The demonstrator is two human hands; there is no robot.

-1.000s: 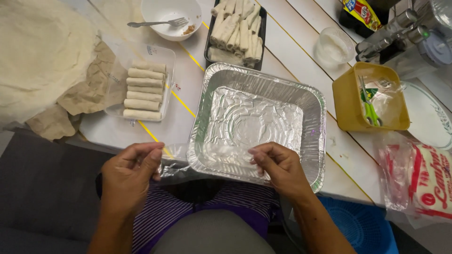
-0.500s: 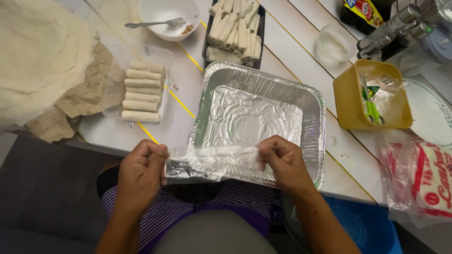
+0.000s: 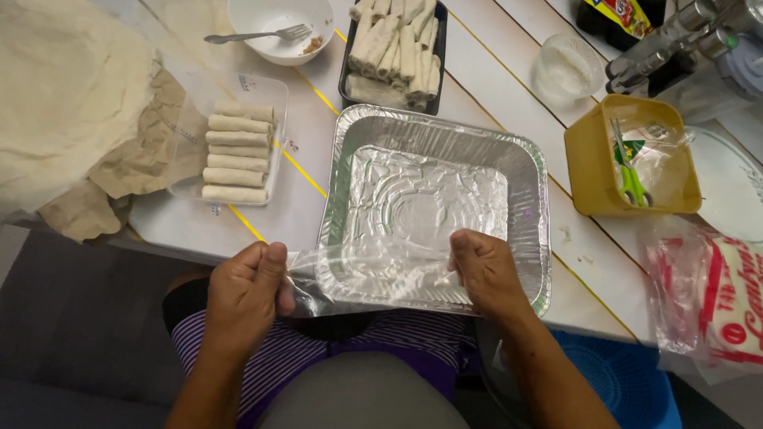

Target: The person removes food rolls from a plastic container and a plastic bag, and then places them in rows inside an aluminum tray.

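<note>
The clear, crinkled plastic sheet (image 3: 369, 274), half a second ago bunched narrow at our lap, is now pulled wider and taut over the near rim of the empty silver foil tray (image 3: 435, 202), pinched between our left hand (image 3: 246, 290) and right hand (image 3: 486, 268).

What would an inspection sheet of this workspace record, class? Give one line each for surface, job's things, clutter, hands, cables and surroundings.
Surface: white plank table with yellow lines.
Job's things: clear plastic bag stretched over empty foil tray.
Clutter: rolls in clear tray and black tray; bowl with fork; yellow tub; wrappers.
Hands: left hand and right hand both pinch the bag.
Cables: nothing seen.
Surroundings: blue basket below.
</note>
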